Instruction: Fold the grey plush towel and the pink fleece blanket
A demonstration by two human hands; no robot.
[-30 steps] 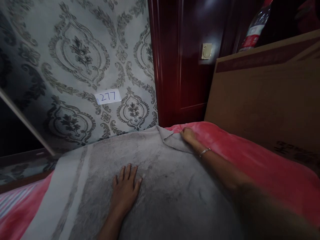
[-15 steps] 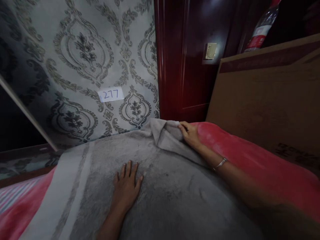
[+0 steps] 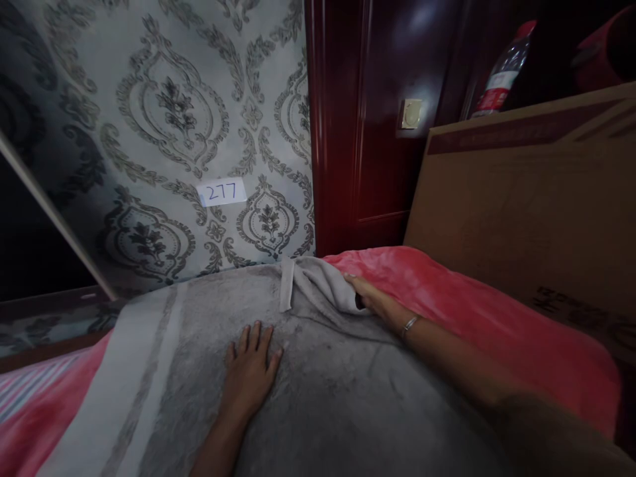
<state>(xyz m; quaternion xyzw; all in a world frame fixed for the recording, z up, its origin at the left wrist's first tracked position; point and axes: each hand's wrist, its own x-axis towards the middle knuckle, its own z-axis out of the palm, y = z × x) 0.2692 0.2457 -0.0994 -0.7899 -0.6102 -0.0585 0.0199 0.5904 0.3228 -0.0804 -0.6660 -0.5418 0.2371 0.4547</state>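
Note:
A large grey towel (image 3: 318,397) with a pale striped border lies spread over a red blanket (image 3: 477,311). My left hand (image 3: 251,371) rests flat on the towel, its fingers spread. Up at the towel's far right edge, my right hand (image 3: 370,295) is curled on a folded-over part of the cloth, with some fingertips out of sight. The fold lies in loose creases, and a narrow pale strip of its edge shows left of the hand.
Patterned wallpaper (image 3: 173,119) bearing a paper label (image 3: 222,192) marked 277 rises behind. A dark red wooden panel (image 3: 362,146) stands beside it. On the right, a cardboard box (image 3: 517,199) borders the blanket, with a plastic bottle (image 3: 501,79) above its top edge.
My right hand has moved down toward me, folding the towel's far right part inward and baring more red blanket. My left hand stays in place.

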